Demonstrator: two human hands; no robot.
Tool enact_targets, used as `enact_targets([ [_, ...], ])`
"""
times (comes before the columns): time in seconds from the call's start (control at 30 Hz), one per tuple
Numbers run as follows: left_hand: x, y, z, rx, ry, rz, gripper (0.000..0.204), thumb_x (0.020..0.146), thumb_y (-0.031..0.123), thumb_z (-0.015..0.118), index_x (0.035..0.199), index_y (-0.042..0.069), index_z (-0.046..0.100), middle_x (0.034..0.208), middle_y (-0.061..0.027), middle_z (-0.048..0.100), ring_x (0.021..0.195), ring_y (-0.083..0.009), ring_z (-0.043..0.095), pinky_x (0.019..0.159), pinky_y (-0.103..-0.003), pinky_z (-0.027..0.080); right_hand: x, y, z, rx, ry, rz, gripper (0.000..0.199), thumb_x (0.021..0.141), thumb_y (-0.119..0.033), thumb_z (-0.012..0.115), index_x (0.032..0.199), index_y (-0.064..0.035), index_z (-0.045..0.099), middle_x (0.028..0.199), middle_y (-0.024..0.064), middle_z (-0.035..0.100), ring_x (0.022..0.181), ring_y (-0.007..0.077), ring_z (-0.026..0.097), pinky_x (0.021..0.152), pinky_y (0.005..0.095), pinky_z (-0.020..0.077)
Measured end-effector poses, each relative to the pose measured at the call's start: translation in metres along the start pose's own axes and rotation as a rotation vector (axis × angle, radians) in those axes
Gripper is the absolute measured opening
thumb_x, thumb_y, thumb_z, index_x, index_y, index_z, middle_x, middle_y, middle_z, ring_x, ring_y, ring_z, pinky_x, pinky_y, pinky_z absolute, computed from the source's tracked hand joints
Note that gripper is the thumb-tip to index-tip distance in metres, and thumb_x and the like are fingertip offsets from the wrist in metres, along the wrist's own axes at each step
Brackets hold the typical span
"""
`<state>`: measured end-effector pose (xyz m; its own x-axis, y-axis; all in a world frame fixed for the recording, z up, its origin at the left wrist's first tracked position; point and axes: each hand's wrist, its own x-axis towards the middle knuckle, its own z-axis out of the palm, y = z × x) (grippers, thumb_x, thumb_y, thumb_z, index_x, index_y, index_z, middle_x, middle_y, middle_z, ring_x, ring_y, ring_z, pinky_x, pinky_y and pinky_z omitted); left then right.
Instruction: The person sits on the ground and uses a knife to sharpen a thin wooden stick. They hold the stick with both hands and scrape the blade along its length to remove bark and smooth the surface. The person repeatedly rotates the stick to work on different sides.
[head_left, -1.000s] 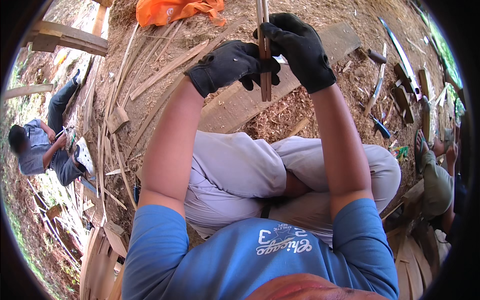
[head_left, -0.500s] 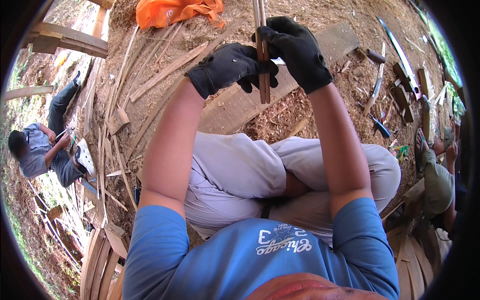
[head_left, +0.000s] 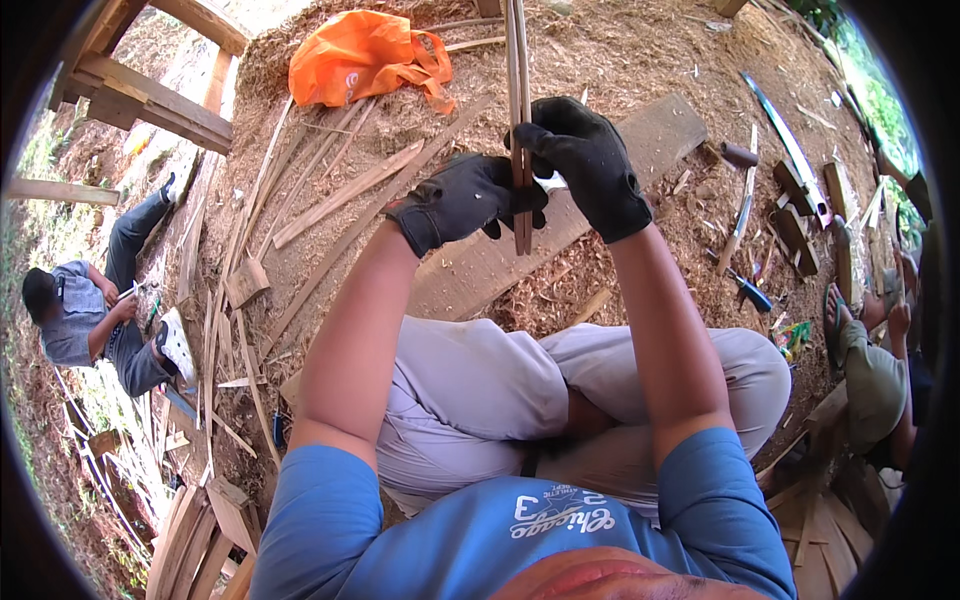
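Shavings [head_left: 540, 290] litter the ground [head_left: 640, 60] around a plank [head_left: 465, 275]; the person's gloved left hand [head_left: 462, 203] and right hand [head_left: 588, 168] both clasp thin sticks [head_left: 519, 65].

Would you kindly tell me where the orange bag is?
In the head view, the orange bag lies at the upper left on the ground, beyond the gloved left hand.

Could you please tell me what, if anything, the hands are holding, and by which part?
Two thin wooden strips, side by side, held by the left hand and right hand near the end closest to the body.
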<state>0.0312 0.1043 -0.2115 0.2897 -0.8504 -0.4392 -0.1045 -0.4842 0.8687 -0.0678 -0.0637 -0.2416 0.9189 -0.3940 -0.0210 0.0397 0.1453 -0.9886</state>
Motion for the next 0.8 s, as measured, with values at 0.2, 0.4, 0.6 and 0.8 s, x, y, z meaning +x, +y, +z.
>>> enact_targets([
  [0.2, 0.001, 0.000, 0.000, 0.047, 0.017, 0.044, 0.041, 0.102, 0.040, 0.069, 0.127, 0.008, 0.072, 0.100, -0.0030, 0.080, 0.087, -0.0099, 0.072, 0.064, -0.027, 0.055, -0.002, -0.012, -0.001, -0.061, 0.039, 0.020, 0.025, 0.091, -0.018, 0.078, 0.105, 0.0024, 0.073, 0.084, 0.0060, 0.071, 0.071, 0.0117, 0.064, 0.066, 0.0299, 0.0524],
  [0.4, -0.002, 0.001, 0.000, 0.054, 0.030, 0.056, 0.041, 0.103, 0.040, 0.068, 0.130, 0.009, 0.071, 0.101, -0.0026, 0.080, 0.088, -0.0099, 0.072, 0.065, -0.027, 0.055, -0.003, -0.013, 0.000, -0.034, 0.030, 0.034, 0.024, 0.091, -0.017, 0.078, 0.104, 0.0022, 0.073, 0.086, 0.0062, 0.071, 0.075, 0.0117, 0.065, 0.068, 0.0300, 0.0530],
  [0.6, -0.001, 0.002, 0.000, 0.036, 0.026, 0.052, 0.039, 0.102, 0.035, 0.070, 0.131, 0.009, 0.071, 0.099, -0.0042, 0.079, 0.085, -0.0111, 0.072, 0.068, -0.028, 0.058, -0.004, -0.015, -0.001, -0.067, 0.033, 0.020, 0.025, 0.090, -0.017, 0.078, 0.105, 0.0019, 0.072, 0.086, 0.0048, 0.071, 0.075, 0.0114, 0.065, 0.070, 0.0298, 0.0531],
  [0.8, 0.001, 0.003, 0.001, 0.073, 0.033, 0.070, 0.039, 0.102, 0.039, 0.070, 0.126, 0.008, 0.073, 0.102, -0.0034, 0.080, 0.086, -0.0087, 0.072, 0.064, -0.026, 0.056, -0.004, -0.016, -0.003, -0.061, 0.021, -0.015, 0.026, 0.092, -0.019, 0.078, 0.106, 0.0022, 0.072, 0.085, 0.0043, 0.070, 0.074, 0.0113, 0.063, 0.068, 0.0297, 0.0519],
])
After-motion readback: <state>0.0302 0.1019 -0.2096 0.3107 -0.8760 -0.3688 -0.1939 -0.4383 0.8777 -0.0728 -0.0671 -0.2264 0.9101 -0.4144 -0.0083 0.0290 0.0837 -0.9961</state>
